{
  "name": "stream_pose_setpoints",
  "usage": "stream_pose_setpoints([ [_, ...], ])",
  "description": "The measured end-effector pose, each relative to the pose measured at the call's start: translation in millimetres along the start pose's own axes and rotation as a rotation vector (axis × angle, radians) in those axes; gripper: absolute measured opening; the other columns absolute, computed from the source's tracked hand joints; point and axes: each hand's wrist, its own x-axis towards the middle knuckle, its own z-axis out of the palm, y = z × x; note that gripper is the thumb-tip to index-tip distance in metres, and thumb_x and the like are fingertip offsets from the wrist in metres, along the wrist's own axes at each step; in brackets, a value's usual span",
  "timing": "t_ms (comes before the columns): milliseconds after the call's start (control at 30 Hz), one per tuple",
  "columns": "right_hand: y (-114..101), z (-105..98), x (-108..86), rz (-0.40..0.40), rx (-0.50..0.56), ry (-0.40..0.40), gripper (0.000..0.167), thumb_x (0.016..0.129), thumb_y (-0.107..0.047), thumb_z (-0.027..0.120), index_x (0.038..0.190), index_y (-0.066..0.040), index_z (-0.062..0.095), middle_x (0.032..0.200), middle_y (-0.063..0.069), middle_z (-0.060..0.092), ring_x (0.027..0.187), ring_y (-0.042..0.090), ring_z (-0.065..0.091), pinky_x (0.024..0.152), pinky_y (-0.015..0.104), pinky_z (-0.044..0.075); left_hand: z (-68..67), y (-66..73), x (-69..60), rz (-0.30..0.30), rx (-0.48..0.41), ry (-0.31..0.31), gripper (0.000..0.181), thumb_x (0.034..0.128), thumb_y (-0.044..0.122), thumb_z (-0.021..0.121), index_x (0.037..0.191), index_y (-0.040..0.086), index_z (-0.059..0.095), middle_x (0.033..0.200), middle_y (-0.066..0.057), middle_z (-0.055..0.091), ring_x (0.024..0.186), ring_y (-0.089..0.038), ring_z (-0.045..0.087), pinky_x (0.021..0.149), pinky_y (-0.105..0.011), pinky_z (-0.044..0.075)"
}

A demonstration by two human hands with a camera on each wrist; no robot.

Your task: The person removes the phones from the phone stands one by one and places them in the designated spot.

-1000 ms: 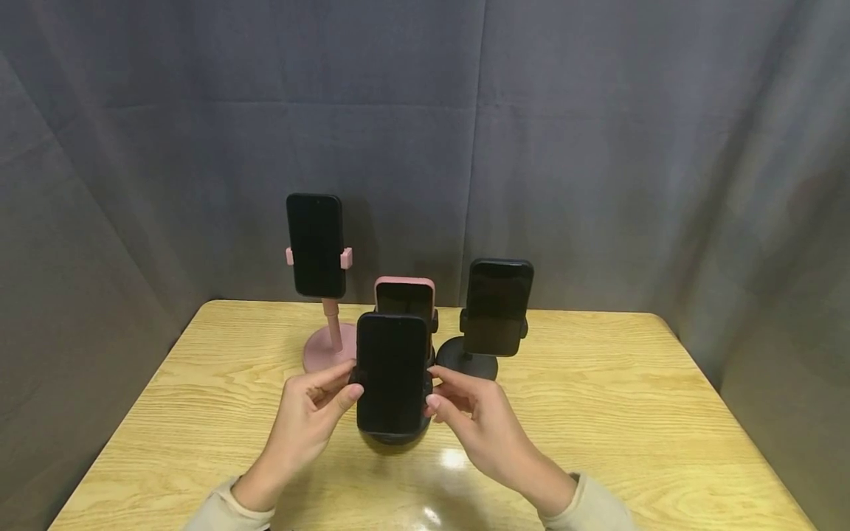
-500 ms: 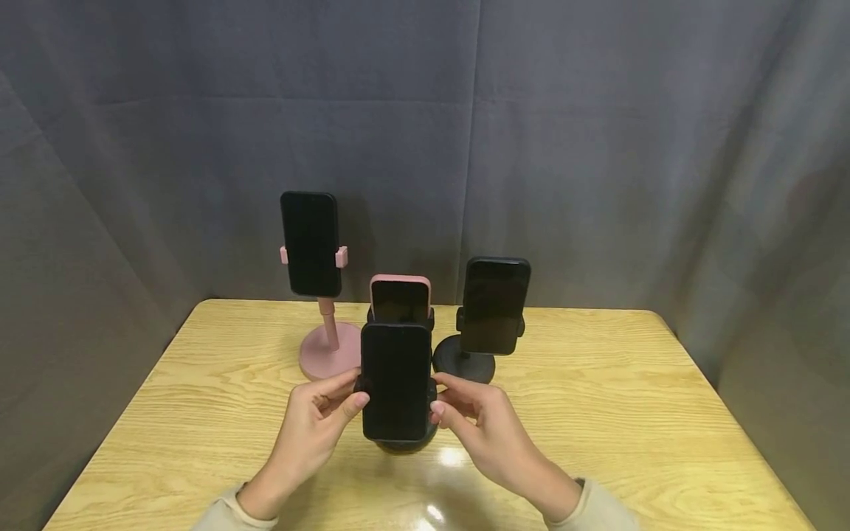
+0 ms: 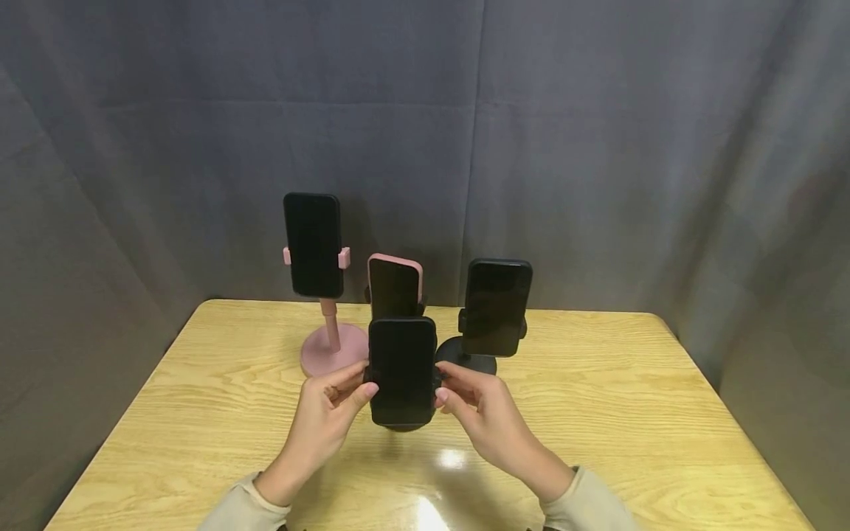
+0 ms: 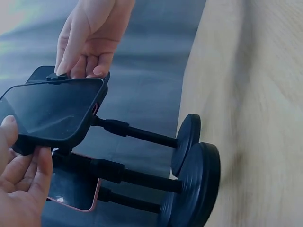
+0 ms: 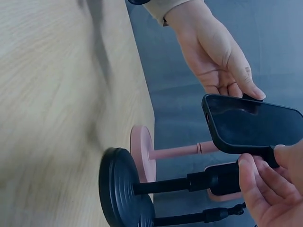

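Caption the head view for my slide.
Left hand and right hand pinch the holder of the front phone; behind, a pink-edged phone shows between the left phone and right phone.

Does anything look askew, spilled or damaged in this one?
Only a slight tilt: in the head view, the pink-edged phone behind the front phone sits askew, its top edge sloping down toward the right, while the front phone's top edge is level. No spill or damage shows.

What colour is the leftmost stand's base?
Pink; the base shows best in the head view.
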Motion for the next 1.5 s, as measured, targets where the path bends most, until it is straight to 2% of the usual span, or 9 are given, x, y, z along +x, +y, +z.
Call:
stream_pose_setpoints([
  [100, 2, -1, 4.2, -0.017, 0.006, 0.009, 0.038, 0.098, -0.001, 0.062, 0.135, 0.009, 0.057, 0.096, 0.014, 0.076, 0.087, 0.022, 0.073, 0.084, 0.024, 0.061, 0.6, -0.5, 4.3, -0.003, 0.026, 0.01, 0.04, 0.0951, 0.006, 0.068, 0.127, -0.017, 0.06, 0.124, -0.029, 0.067, 0.112, -0.021, 0.068, 0.094, -0.027, 0.056],
  [200, 2, -2, 6.8, -0.03, 0.014, 0.002, 0.038, 0.098, -0.001, 0.062, 0.134, 0.01, 0.057, 0.095, 0.015, 0.075, 0.086, 0.017, 0.072, 0.083, 0.023, 0.061, 0.5, -1.1, 7.2, -0.001, 0.035, 0.013, 0.041, 0.0947, 0.005, 0.068, 0.128, -0.017, 0.059, 0.124, -0.029, 0.067, 0.113, -0.03, 0.067, 0.095, -0.031, 0.056],
  [300, 3, -2, 8.3, -0.027, 0.022, -0.006, 0.038, 0.099, -0.001, 0.062, 0.134, 0.011, 0.057, 0.095, 0.015, 0.075, 0.086, 0.013, 0.072, 0.083, 0.022, 0.06, 0.9, -1.8, 8.9, -0.005, 0.027, 0.009, 0.041, 0.0943, 0.004, 0.068, 0.128, -0.017, 0.059, 0.123, -0.03, 0.067, 0.112, -0.028, 0.067, 0.094, -0.029, 0.056],
  [400, 4, -2, 9.8, -0.024, 0.013, -0.005, 0.038, 0.099, -0.001, 0.062, 0.134, 0.01, 0.057, 0.094, 0.015, 0.075, 0.086, 0.02, 0.073, 0.083, 0.022, 0.06, 1.6, -2.2, 10.5, -0.016, 0.016, 0.005, 0.041, 0.0946, 0.004, 0.068, 0.128, -0.017, 0.059, 0.123, -0.03, 0.067, 0.112, -0.023, 0.067, 0.094, -0.027, 0.056],
  [500, 5, -2, 11.3, -0.023, 0.007, -0.005, 0.038, 0.098, -0.001, 0.062, 0.134, 0.01, 0.057, 0.093, 0.015, 0.075, 0.086, 0.026, 0.073, 0.082, 0.022, 0.06, 1.5, -2.4, 12.1, -0.021, 0.014, -0.002, 0.041, 0.0953, 0.005, 0.068, 0.129, -0.016, 0.059, 0.122, -0.029, 0.068, 0.112, -0.024, 0.068, 0.095, -0.028, 0.056],
  [733, 6, -2, 13.1, -0.021, 0.008, -0.012, 0.038, 0.098, 0.0, 0.062, 0.134, 0.011, 0.057, 0.097, 0.017, 0.076, 0.086, 0.015, 0.073, 0.085, 0.023, 0.06, 0.0, -1.5, 14.9, -0.013, 0.031, -0.036, 0.04, 0.0969, 0.004, 0.065, 0.129, -0.018, 0.057, 0.121, -0.03, 0.069, 0.113, -0.033, 0.067, 0.097, -0.036, 0.057],
  [1033, 2, -4, 13.1, -0.006, -0.009, -0.03, 0.038, 0.098, -0.002, 0.063, 0.135, 0.009, 0.057, 0.099, 0.017, 0.076, 0.088, 0.02, 0.074, 0.084, 0.024, 0.061, -2.5, -2.0, 14.1, -0.057, 0.078, -0.047, 0.043, 0.097, 0.007, 0.066, 0.131, -0.018, 0.057, 0.12, -0.03, 0.069, 0.113, -0.039, 0.069, 0.1, -0.05, 0.054],
  [1267, 1, -6, 13.7, -0.006, -0.05, -0.041, 0.039, 0.098, -0.004, 0.064, 0.135, 0.005, 0.058, 0.106, 0.017, 0.075, 0.091, 0.02, 0.075, 0.086, 0.028, 0.061, -3.3, -2.3, 13.8, -0.079, 0.09, -0.053, 0.043, 0.0973, 0.009, 0.066, 0.131, -0.017, 0.057, 0.123, -0.03, 0.068, 0.115, -0.039, 0.069, 0.102, -0.053, 0.053],
  [1500, -2, -10, 14.3, 0.015, -0.108, -0.056, 0.038, 0.098, -0.014, 0.067, 0.134, -0.002, 0.062, 0.117, 0.014, 0.074, 0.102, 0.022, 0.074, 0.09, 0.035, 0.061, -3.7, 1.5, 13.5, -0.075, 0.082, -0.054, 0.042, 0.0977, 0.009, 0.065, 0.13, -0.016, 0.058, 0.122, -0.03, 0.069, 0.113, -0.038, 0.07, 0.102, -0.053, 0.053],
])
